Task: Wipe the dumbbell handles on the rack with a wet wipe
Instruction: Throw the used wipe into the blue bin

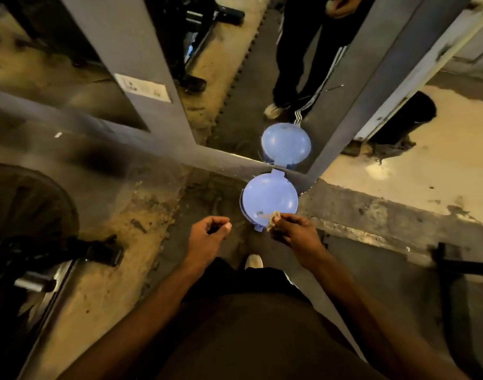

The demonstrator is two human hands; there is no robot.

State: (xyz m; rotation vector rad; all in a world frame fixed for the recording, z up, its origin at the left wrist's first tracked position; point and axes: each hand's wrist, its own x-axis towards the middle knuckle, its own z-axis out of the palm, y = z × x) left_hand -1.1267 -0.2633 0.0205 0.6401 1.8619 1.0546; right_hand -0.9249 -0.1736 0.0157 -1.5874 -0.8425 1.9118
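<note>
Nearest us, our own dark clothing hides most of the floor [262,242] under us; only one pale shoe [254,261] shows, just this side of the blue bin [267,196]. We count two hands. The left hand [207,234] hangs to the left of the bin, its fingers [226,226] curled in with the thumb tip against the forefinger, and we see nothing in them. The right hand [292,231] is over the bin's near right edge. Its fingers [283,219] are pressed together and pinch one small, crumpled, soiled wipe [273,218]. The wipe sticks out beyond the fingertips toward the bin and overlaps the domed lid; we cannot tell whether it touches the lid.

There is one bin, standing on the floor with its back against a mirror [243,78]. Left of the bin, dark gear and a round dark shape [29,204] are blurred and cut off by the picture's edge, so we cannot say what they are.

Beyond the bin, the mirror shows a second blue dome, the bin's reflection [285,145], and a person's legs in dark striped trousers [298,64], cut off above the waist.
</note>
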